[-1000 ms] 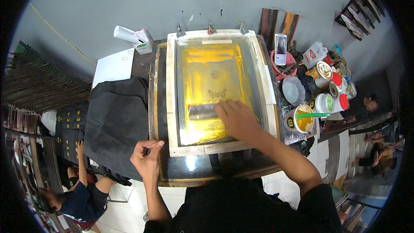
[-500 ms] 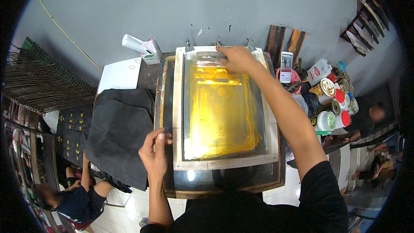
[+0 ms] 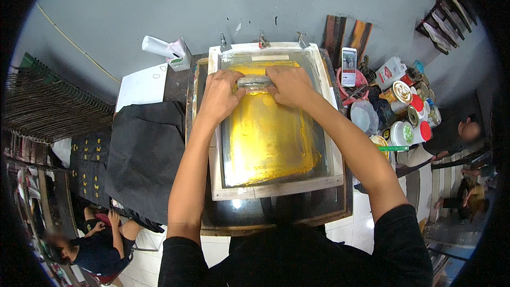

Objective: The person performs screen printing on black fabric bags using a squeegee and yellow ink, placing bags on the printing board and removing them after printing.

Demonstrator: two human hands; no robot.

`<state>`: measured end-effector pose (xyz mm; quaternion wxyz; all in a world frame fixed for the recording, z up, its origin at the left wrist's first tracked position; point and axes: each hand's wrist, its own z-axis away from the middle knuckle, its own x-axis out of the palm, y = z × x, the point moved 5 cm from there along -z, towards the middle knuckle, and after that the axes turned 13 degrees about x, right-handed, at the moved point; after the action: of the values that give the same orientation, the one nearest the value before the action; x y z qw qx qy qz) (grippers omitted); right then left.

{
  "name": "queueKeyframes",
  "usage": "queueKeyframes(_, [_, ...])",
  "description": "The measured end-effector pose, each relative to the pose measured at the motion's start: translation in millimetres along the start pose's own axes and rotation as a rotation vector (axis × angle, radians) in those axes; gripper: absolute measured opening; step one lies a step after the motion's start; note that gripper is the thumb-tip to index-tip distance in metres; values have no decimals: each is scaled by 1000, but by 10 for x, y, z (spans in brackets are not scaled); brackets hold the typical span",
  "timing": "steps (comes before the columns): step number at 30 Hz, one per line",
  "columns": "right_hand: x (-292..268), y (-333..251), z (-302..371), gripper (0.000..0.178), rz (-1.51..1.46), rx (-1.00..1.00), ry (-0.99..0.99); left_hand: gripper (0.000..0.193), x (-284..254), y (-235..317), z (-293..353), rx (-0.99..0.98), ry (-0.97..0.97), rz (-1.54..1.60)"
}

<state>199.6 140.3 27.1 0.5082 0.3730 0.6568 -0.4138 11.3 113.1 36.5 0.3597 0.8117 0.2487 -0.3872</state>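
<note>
Both hands close around a squeegee (image 3: pixel 254 82) lying crosswise near the far end of a screen-printing frame (image 3: pixel 276 191). My left hand (image 3: pixel 218 94) grips its left end and my right hand (image 3: pixel 293 86) its right end, fingers curled over the far side, thumbs toward me. Yellow ink (image 3: pixel 268 143) coats most of the mesh below the squeegee, thickest along the near and right edges. The pale wooden frame lies flat on a dark glossy table (image 3: pixel 228 218). What lies beneath the mesh is hidden.
Black fabric pieces (image 3: pixel 146 154) are stacked to the left, near a white sheet (image 3: pixel 142 89). Paint tubs (image 3: pixel 401 134) and a phone (image 3: pixel 348 68) stand at the right. Metal clamps (image 3: pixel 262 41) line the frame's far edge. A seated person (image 3: pixel 101 250) is at lower left.
My left hand has moved from beside the frame onto the squeegee. My right hand has come nearer from the frame's far edge, and the squeegee now sits slightly closer to me.
</note>
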Motion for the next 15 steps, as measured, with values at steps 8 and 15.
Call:
queueKeyframes(8, [-70, -258, 764, 27, -18, -20, -19, 28, -5, 501, 636, -11, 33, 27])
queueKeyframes(15, [-109, -569, 1657, 24, -82, -84, -32, 29, -170, 1171, 1355, -53, -26, 64])
